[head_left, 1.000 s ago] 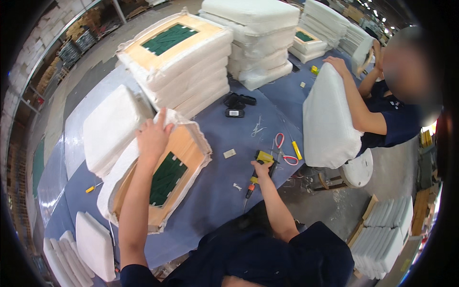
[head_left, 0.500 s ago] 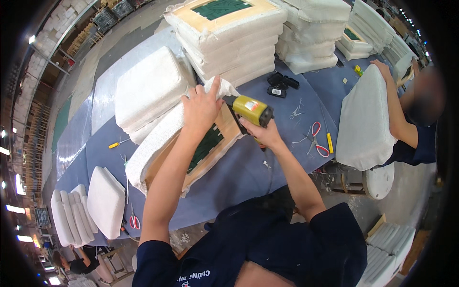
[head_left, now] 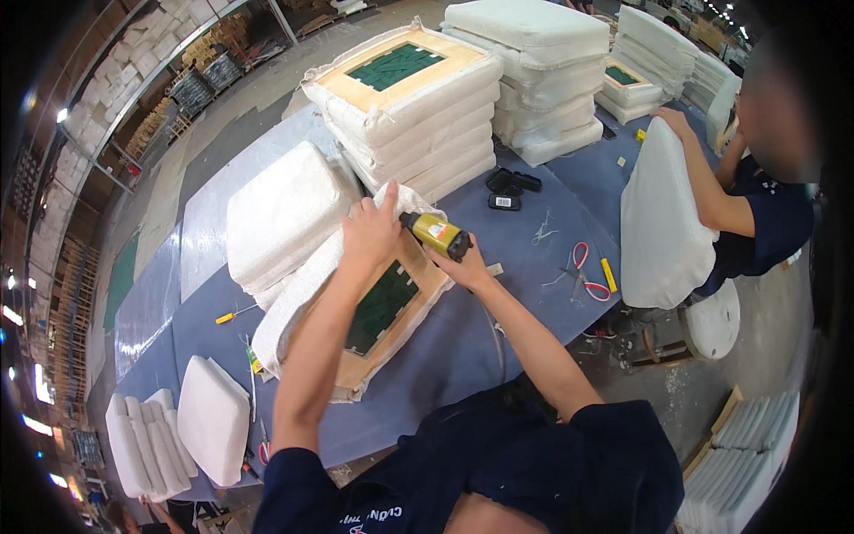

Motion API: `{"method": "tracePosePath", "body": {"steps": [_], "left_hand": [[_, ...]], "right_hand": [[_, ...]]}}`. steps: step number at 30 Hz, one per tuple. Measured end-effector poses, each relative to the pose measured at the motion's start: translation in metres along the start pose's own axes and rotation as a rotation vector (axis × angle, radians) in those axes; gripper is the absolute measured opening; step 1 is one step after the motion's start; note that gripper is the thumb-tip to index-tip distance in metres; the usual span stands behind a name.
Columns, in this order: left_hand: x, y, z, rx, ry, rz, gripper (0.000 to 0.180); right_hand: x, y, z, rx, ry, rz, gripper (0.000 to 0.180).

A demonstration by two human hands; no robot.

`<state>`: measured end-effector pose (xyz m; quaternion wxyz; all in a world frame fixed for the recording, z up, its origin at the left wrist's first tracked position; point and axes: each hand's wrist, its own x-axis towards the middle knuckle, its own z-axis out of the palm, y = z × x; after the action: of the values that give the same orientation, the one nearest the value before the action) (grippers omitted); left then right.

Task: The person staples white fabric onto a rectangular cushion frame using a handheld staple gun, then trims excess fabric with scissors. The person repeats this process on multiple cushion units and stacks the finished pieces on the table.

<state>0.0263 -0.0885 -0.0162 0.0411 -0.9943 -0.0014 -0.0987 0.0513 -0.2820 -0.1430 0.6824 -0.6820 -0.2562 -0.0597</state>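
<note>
An upholstered seat cushion (head_left: 411, 283) lies underside up in front of me, with a wooden frame and green webbing. My left hand (head_left: 369, 233) is closed over the white fabric (head_left: 302, 298) at the cushion's far edge, its thumb pointing away from me. Gripped in my right hand (head_left: 464, 265) is a yellow-green staple gun (head_left: 436, 233). Its dark nose meets the far corner of the frame, close beside my left fingers. The exact contact point is too small to make out. A hose (head_left: 496, 343) shows below the right forearm.
Stacked white cushions (head_left: 418, 133) stand behind, another pile (head_left: 289, 209) at left. Scissors (head_left: 580, 271), a yellow-handled tool (head_left: 608, 275) and black cases (head_left: 511, 182) lie on the blue table (head_left: 556, 316). A screwdriver (head_left: 233, 316) rests left. At right a co-worker (head_left: 738, 205) holds a cushion (head_left: 663, 222).
The view has shifted, so the table appears lower. The staple gun has come slightly closer to my left hand. More of the cushion's webbing shows. Both hands keep their holds.
</note>
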Motion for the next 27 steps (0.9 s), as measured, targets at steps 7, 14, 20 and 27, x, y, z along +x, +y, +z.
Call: {"method": "tracePosePath", "body": {"steps": [7,14,20,27], "left_hand": [[0.012,-0.107,-0.045,-0.972,-0.644,0.069,0.061],[0.002,-0.130,-0.006,-0.938,-0.459,0.186,0.068],[-0.003,-0.107,-0.019,-0.575,-0.420,0.194,0.062],[-0.024,-0.101,0.002,-0.143,-0.087,0.140,0.064]], "right_hand": [[-0.045,-0.030,0.027,-0.157,0.069,-0.158,0.043],[-0.061,-0.001,0.084,-0.046,-0.003,0.237,0.037],[-0.057,0.063,0.092,-0.091,-0.030,0.237,0.054],[-0.018,-0.007,0.068,0.123,-0.126,0.414,0.048]]}}
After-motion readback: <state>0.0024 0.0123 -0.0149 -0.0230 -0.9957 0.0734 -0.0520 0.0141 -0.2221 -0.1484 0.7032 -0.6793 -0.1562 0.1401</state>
